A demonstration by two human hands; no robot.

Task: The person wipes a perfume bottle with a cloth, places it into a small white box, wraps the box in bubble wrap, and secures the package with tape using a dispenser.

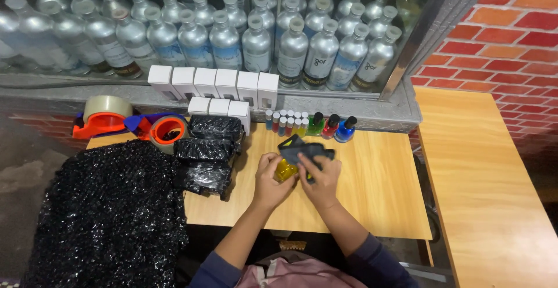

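yellow bottle [285,170] at centre of wooden table [378,195], gripped by left hand [271,180], fingers curled around it. right hand [318,177] pinches black cloth [305,150] against bottle's top. wrapped black packages [206,151] lie just left. small coloured bottles [308,124] line the table's far edge.

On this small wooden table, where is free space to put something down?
Free: the table right of the right hand, below the small coloured bottles; also the front strip by the forearms. Crowded: the left side, with black wrapped parcels, tape dispensers and black bubble wrap. The left hand holds a yellow bottle.
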